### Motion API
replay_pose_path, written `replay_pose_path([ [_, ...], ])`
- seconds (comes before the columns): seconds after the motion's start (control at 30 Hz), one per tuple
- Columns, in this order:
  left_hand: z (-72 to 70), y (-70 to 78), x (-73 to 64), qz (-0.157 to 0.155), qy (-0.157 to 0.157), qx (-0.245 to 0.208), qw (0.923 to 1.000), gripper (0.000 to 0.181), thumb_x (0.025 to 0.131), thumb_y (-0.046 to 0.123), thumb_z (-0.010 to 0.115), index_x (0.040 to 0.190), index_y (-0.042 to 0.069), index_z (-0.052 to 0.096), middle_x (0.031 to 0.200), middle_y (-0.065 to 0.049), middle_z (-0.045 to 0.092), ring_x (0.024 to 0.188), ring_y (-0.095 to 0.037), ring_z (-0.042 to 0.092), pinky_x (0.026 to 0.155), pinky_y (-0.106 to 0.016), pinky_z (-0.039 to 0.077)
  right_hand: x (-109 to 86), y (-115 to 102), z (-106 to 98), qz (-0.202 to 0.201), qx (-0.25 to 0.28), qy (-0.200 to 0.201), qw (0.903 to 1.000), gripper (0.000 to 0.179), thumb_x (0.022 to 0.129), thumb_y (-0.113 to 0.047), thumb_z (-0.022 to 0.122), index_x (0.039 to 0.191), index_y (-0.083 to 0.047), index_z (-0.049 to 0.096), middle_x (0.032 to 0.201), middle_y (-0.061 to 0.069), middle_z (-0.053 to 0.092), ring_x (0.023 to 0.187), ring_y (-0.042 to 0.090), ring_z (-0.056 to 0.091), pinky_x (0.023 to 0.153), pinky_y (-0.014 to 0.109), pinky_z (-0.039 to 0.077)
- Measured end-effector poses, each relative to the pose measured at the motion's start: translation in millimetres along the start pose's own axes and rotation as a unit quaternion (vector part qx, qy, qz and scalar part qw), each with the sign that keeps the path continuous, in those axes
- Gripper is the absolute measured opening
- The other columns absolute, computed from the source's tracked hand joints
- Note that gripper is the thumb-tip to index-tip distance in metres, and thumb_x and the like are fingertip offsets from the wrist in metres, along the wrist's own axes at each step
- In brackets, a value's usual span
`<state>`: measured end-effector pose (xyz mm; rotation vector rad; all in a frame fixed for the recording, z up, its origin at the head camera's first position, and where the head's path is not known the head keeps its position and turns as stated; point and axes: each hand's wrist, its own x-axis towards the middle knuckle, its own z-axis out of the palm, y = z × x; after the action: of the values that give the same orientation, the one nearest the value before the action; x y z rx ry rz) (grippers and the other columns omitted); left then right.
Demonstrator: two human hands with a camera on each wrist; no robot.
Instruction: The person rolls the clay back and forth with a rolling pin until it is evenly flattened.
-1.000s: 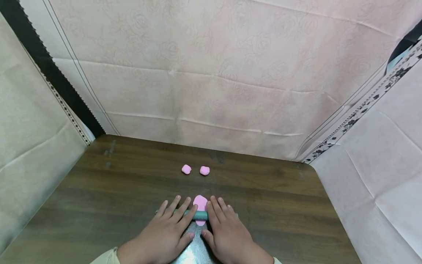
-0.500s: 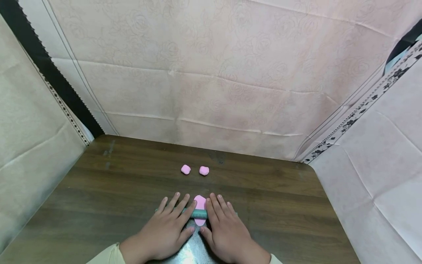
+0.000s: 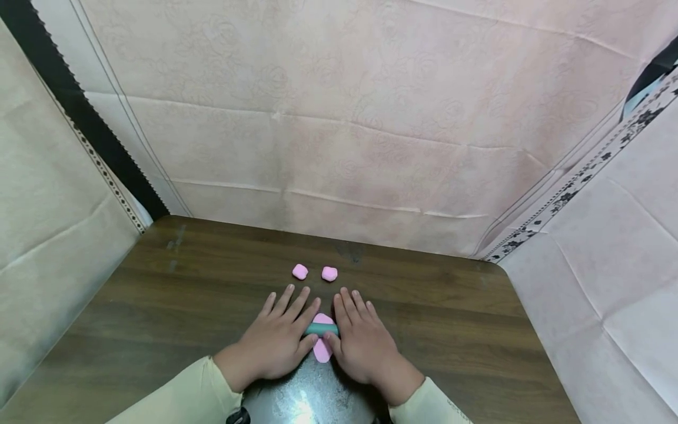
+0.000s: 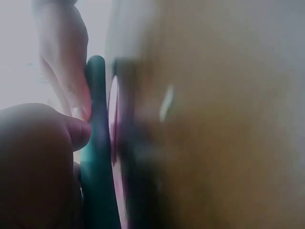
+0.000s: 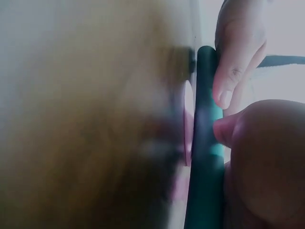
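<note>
A green rolling pin (image 3: pixel 321 329) lies crosswise over a flattened strip of pink clay (image 3: pixel 322 351), which shows in front of and behind it. My left hand (image 3: pixel 275 341) presses on the pin's left part with fingers straight and spread. On its right part rests my right hand (image 3: pixel 364 346), fingers straight and close together. Both thumbs point inward, near the middle of the pin. In the left wrist view the rolling pin (image 4: pixel 99 157) stands against the thin pink clay (image 4: pixel 113 114); the right wrist view shows the same pin (image 5: pixel 206 143) beside the clay's edge (image 5: pixel 188 124).
Two small pink clay lumps (image 3: pixel 299 271) (image 3: pixel 329 274) sit farther back on the brown wooden table (image 3: pixel 434 318). Beneath the clay is a shiny dark board (image 3: pixel 302 394). Pale patterned cloth (image 3: pixel 339 129) hangs behind the table and at both sides.
Both hands have moved forward, away from the body, and the rolling pin has rolled forward with them over the clay. More clay shows on the near side. The two lumps stay put.
</note>
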<state>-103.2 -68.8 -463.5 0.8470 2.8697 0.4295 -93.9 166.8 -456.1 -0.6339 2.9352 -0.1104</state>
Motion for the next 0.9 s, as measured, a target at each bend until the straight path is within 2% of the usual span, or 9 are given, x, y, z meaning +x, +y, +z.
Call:
replay_pose_path([
  [0.17,-2.5,-5.7,11.9,-0.001,-0.003,0.013,0.9999,0.072,0.12,0.058,0.04,0.18,0.021,0.031,0.19,-0.013,0.016,0.176,-0.047,0.008,0.138,-0.074,0.015,10.6,5,-1,0.008,0.014,-0.006,0.9999,0.081,0.121,-0.058,0.033,0.181,-0.007,0.016,0.191,0.014,0.01,0.177,0.039,0.01,0.141,0.061,0.022],
  [0.4,-5.4,-11.4,27.0,-0.005,-0.008,0.012,0.9999,0.069,0.12,0.06,0.036,0.18,0.027,0.031,0.191,-0.012,0.01,0.177,-0.045,0.0,0.138,-0.074,0.012,24.7,10,-5,0.039,0.056,-0.006,0.9977,0.081,0.121,-0.058,0.033,0.181,-0.007,0.015,0.191,0.014,0.007,0.177,0.041,0.006,0.141,0.063,0.019],
  [0.5,-7.3,-12.8,32.4,-0.008,-0.004,0.014,0.9999,0.066,0.121,0.057,0.036,0.18,0.027,0.031,0.191,-0.012,0.011,0.176,-0.047,0.002,0.138,-0.074,0.012,30.4,12,-6,0.046,0.069,-0.006,0.9965,0.081,0.121,-0.058,0.033,0.181,-0.007,0.014,0.191,0.015,0.006,0.177,0.042,0.006,0.141,0.064,0.019],
  [0.67,-10.7,-14.7,40.6,-0.015,0.008,0.018,0.9997,0.065,0.121,0.055,0.038,0.18,0.028,0.031,0.19,-0.014,0.014,0.175,-0.05,0.006,0.138,-0.075,0.012,41.1,16,-6,0.054,0.075,-0.002,0.9957,0.081,0.121,-0.056,0.035,0.181,-0.006,0.015,0.19,0.016,0.007,0.177,0.043,0.006,0.14,0.065,0.019],
  [0.9,-12.5,-18.2,54.5,-0.038,0.005,0.012,0.9992,0.067,0.12,0.059,0.036,0.181,0.032,0.025,0.191,-0.013,0.01,0.176,-0.049,0.002,0.138,-0.076,0.008,53.9,20,-6,0.066,0.071,0.007,0.9953,0.08,0.121,-0.056,0.036,0.181,-0.008,0.015,0.191,0.015,0.006,0.177,0.042,0.003,0.141,0.065,0.018],
])
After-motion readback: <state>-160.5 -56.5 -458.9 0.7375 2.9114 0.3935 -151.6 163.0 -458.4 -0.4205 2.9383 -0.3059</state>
